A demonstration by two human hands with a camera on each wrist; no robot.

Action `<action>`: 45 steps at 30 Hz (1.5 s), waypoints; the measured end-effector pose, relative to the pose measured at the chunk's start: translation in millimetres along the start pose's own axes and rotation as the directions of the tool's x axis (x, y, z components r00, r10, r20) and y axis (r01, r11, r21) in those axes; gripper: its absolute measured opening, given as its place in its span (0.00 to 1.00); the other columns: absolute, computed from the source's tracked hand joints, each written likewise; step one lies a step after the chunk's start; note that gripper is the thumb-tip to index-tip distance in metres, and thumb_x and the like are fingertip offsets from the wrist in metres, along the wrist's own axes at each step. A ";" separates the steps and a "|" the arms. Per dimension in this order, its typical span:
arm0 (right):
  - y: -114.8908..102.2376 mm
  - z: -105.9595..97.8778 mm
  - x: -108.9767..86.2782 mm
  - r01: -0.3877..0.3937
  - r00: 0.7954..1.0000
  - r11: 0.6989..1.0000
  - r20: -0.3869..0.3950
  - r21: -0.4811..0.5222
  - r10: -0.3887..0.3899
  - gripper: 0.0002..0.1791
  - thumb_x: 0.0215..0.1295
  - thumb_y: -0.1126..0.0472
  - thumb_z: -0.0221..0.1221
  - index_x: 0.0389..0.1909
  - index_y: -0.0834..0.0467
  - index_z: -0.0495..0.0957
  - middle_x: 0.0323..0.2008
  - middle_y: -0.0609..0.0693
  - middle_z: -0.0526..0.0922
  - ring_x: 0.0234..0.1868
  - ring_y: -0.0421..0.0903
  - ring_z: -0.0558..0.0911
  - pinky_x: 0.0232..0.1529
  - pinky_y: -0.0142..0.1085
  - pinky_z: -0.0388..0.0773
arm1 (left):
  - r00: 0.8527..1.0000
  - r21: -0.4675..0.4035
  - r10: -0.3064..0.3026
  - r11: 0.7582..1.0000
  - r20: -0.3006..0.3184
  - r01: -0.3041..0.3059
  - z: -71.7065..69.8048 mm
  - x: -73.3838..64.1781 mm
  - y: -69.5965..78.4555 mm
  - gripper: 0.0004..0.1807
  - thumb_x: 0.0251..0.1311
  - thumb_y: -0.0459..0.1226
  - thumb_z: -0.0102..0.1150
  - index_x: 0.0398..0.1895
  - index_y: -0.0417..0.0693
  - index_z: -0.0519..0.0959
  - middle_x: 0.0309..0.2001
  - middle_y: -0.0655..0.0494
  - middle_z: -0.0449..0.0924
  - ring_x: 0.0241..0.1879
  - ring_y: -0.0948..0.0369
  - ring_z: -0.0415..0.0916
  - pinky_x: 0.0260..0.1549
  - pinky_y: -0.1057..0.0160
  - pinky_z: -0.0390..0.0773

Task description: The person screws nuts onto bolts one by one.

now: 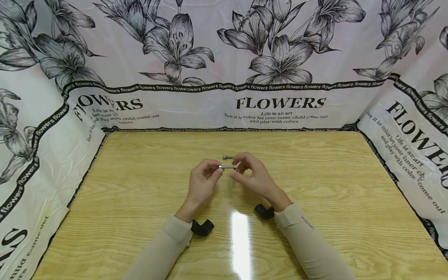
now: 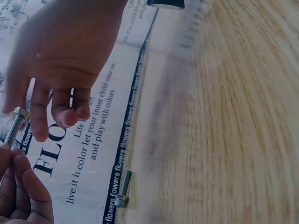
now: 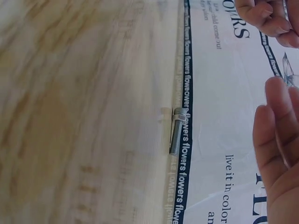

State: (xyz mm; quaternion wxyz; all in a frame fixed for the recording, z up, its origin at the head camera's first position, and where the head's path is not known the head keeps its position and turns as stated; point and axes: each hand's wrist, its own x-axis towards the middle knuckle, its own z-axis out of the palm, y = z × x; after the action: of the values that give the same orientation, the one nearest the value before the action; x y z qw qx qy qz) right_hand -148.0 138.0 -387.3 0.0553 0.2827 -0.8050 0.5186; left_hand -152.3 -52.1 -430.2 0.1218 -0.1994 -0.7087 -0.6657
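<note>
My left hand (image 1: 203,181) pinches one end of a silver bolt (image 1: 227,167) between thumb and fingertips, above the table. The bolt's hexagonal end (image 2: 21,112) points toward my right hand (image 1: 253,177). The right hand's thumb and index finger are bent around that end with a gap between them, its other fingers spread in the left wrist view. Just behind the hands, a second bolt (image 3: 176,131) lies on the table with a nut close to its head. In the head view, right fingers cover part of this second bolt (image 1: 226,157).
A black elbow-shaped tube (image 1: 203,228) lies beside the left cuff, and another black elbow tube (image 1: 264,212) lies by the right cuff. The wood-grain table (image 1: 140,175) is bordered at the back and sides by a flower-printed cloth (image 1: 196,107).
</note>
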 end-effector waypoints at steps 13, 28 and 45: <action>3.0 2.6 1.8 0.123 0.992 0.989 -0.028 -0.077 -0.125 0.07 0.65 0.75 0.54 0.29 0.62 0.76 0.36 0.56 0.78 0.36 0.46 0.75 0.38 0.34 0.74 | 0.999 -0.028 -0.052 0.998 0.007 0.052 1.2 -1.0 8.3 0.06 0.59 0.23 0.59 0.39 0.32 0.77 0.34 0.40 0.80 0.34 0.47 0.79 0.34 0.65 0.80; 2.7 0.8 -0.6 0.037 0.999 0.999 0.009 0.018 -0.038 0.11 0.62 0.72 0.60 0.45 0.68 0.72 0.33 0.56 0.78 0.31 0.51 0.79 0.39 0.44 0.77 | 0.997 -0.015 -0.070 0.997 0.019 0.070 0.6 -0.9 35.1 0.06 0.59 0.21 0.57 0.39 0.27 0.76 0.35 0.36 0.79 0.35 0.42 0.78 0.36 0.64 0.80; 2.0 1.6 2.1 0.120 0.992 0.991 -0.018 -0.054 -0.121 0.07 0.65 0.76 0.54 0.29 0.63 0.75 0.35 0.57 0.78 0.33 0.48 0.74 0.35 0.33 0.72 | 0.998 -0.058 -0.066 0.996 0.024 0.067 1.9 -1.1 33.0 0.07 0.59 0.21 0.57 0.40 0.24 0.75 0.35 0.35 0.78 0.36 0.37 0.77 0.35 0.65 0.80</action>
State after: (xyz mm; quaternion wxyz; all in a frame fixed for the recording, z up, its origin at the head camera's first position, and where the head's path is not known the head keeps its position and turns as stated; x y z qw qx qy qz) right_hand -150.4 136.5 -388.9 0.1024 0.3237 -0.7993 0.4958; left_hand -136.5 -49.3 -401.4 0.0857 -0.1864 -0.6965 -0.6876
